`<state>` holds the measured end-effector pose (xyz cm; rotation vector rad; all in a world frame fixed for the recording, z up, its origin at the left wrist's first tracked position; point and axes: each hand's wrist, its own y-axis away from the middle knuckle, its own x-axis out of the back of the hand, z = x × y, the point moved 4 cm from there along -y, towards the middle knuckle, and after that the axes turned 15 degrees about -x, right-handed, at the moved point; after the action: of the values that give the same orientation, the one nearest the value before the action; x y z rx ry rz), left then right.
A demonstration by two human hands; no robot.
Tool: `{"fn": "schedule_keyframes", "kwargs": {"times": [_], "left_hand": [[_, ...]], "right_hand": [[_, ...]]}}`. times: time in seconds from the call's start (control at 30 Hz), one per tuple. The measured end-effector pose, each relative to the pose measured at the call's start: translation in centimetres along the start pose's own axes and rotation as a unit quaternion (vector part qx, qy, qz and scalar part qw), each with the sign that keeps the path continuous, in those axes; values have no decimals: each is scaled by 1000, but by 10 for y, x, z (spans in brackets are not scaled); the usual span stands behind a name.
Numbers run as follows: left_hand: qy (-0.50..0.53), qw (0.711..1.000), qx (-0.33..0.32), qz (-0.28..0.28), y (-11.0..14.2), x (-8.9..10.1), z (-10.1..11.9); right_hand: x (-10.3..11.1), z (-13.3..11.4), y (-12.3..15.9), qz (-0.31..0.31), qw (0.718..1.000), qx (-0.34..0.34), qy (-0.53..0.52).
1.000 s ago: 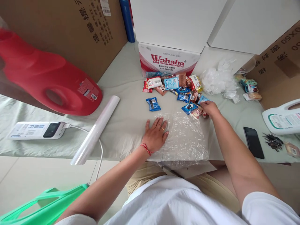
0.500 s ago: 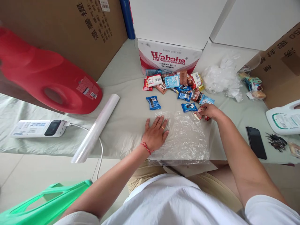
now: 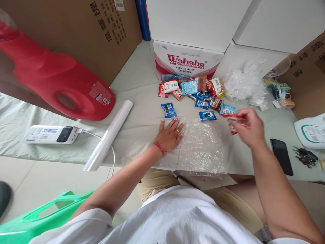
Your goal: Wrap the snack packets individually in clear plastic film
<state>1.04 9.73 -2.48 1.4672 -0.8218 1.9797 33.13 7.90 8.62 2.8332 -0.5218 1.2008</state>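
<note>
My left hand (image 3: 169, 136) lies flat with fingers spread, at the left edge of a clear plastic sheet (image 3: 200, 145) on the cloth. Pinched in my right hand (image 3: 252, 128) are red snack packets (image 3: 235, 122), blurred by motion, held above the cloth to the right of the sheet. One blue snack packet (image 3: 168, 110) rests just beyond my left fingertips. Another blue packet (image 3: 207, 116) sits at the sheet's far edge. Behind them is a heap of mixed snack packets (image 3: 190, 87), red, brown, blue and yellow.
At the back stands a Wahaha water carton (image 3: 186, 61), beside crumpled clear plastic (image 3: 243, 83). To the left are a plastic roll (image 3: 109, 135), a power bank (image 3: 52, 134) and a large red jug (image 3: 83, 91). A phone (image 3: 281, 156) and keys (image 3: 305, 156) lie right.
My right hand has lifted the red packets off the cloth beside the sheet and moved right with them. My left hand stays flat on the sheet's edge. The view has shifted slightly.
</note>
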Motion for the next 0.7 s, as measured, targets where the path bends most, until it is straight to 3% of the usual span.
{"fn": "schedule_keyframes", "kwargs": {"times": [0.07, 0.13, 0.2, 0.27, 0.37, 0.47, 0.53, 0.6, 0.7], "left_hand": [[-3, 1000, 1, -2, 0, -1, 1], [0, 1000, 4, -8, 0, 0, 1], [5, 1000, 7, -17, 0, 1, 2], [12, 1000, 10, -24, -1, 3, 2], [20, 999, 13, -24, -1, 4, 2], [21, 1000, 13, -17, 0, 4, 2], [18, 1000, 14, -14, 0, 4, 2], [14, 1000, 14, -16, 1, 4, 2], [9, 1000, 15, -21, 1, 4, 3]], "right_hand": [[-32, -36, 29, -19, 988, 149, 37], [-70, -53, 56, -71, 961, 248, 98], [-100, -51, 76, -136, 930, 297, 170], [-111, -38, 87, -190, 905, 309, 221], [-90, -22, 85, -209, 922, 262, 195], [-53, -24, 67, -151, 969, 164, 111], [-41, -29, 54, -104, 991, 63, 55], [-50, -31, 47, -108, 993, -43, -14], [-92, -32, 54, -184, 967, -134, -113]]}}
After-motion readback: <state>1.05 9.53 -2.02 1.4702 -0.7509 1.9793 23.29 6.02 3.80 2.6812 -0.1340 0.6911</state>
